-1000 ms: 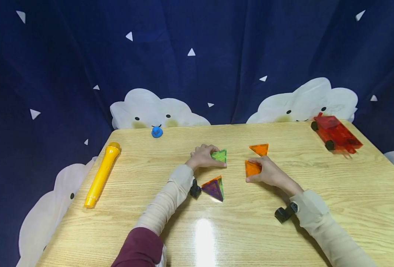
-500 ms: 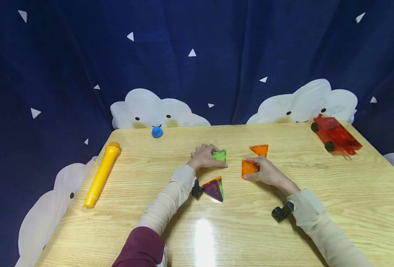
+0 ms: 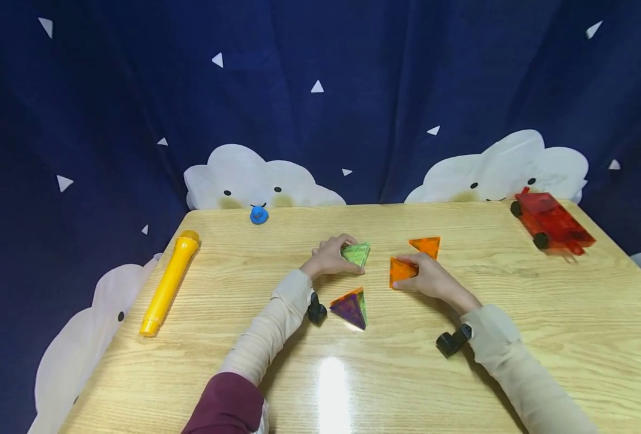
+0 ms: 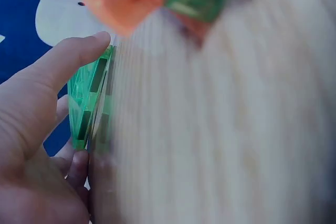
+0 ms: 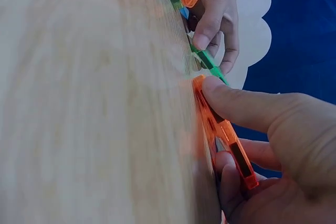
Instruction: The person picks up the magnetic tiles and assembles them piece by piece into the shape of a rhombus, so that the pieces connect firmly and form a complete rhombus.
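In the head view my left hand [image 3: 331, 256] pinches a green triangular magnetic tile [image 3: 357, 254] between thumb and fingers. The left wrist view shows that green tile [image 4: 86, 98] edge-on, low against the table, with the thumb over one corner. My right hand [image 3: 431, 277] grips an orange triangular magnetic tile [image 3: 400, 273], a short gap to the right of the green one. From the right wrist, the orange tile [image 5: 233, 148] appears tilted, thumb on one side and fingers beneath. A second orange tile [image 3: 429, 245] lies just beyond the right hand.
A small pyramid [image 3: 348, 308] of purple, orange and green tiles stands near my left wrist. To the left lies a yellow toy microphone [image 3: 169, 283]. A blue toy duck [image 3: 258, 215] sits at the back edge, and a red wheeled toy [image 3: 553, 220] at the back right.
My right hand has slid left with its orange tile, narrowing the gap to the green one. The left hand has barely moved; its green tile has turned slightly.
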`<control>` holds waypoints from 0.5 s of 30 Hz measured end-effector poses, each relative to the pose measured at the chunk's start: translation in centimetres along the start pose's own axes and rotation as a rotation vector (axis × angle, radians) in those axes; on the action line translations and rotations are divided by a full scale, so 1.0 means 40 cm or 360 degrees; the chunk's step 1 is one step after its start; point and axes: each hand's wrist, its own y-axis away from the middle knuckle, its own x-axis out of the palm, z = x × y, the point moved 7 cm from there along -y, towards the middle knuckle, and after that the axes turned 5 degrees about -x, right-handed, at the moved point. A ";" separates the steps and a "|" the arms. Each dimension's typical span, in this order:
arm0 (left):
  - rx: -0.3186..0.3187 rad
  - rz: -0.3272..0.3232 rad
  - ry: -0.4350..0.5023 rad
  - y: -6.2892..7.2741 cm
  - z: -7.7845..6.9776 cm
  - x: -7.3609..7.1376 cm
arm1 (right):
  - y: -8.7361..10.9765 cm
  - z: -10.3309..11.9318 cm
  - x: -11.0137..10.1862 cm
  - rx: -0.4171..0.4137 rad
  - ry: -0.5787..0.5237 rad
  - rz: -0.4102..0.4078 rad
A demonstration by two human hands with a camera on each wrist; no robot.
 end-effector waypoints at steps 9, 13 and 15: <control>0.0001 0.0019 0.0087 -0.003 0.003 -0.004 | -0.018 0.000 0.007 0.0102 -0.0019 0.0003; 0.0002 0.0039 0.0127 0.000 0.004 -0.004 | -0.024 0.002 0.013 0.0133 -0.0010 0.0024; 0.0005 0.0040 0.0134 0.001 0.005 -0.005 | -0.027 0.003 0.015 0.0147 0.0007 0.0038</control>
